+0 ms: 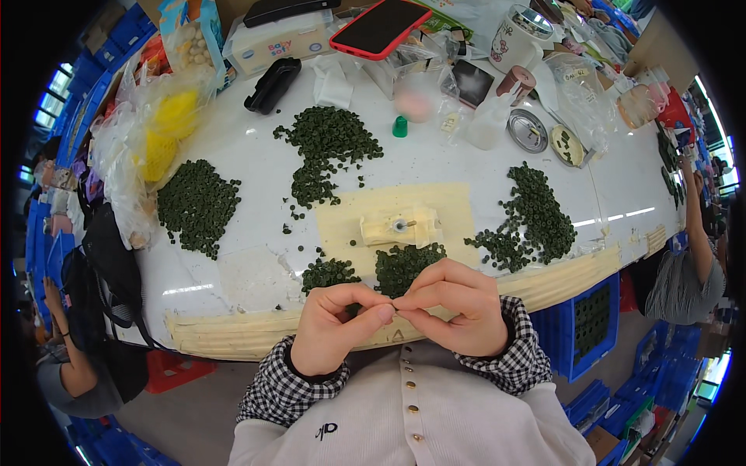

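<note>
My left hand and my right hand meet at the table's near edge, fingertips pinched together on a tiny dark green ring that is mostly hidden. Just beyond my fingers lie two small heaps of green rings. A small cream block with a metal pin stands on a yellowish taped patch behind them. Larger piles of green rings lie at the left, middle and right of the white table.
At the table's far side are a red phone, a black case, a tissue box, plastic bags with yellow contents, a white cup and round metal tins. Blue crates stand at the right. Other people sit at left and right.
</note>
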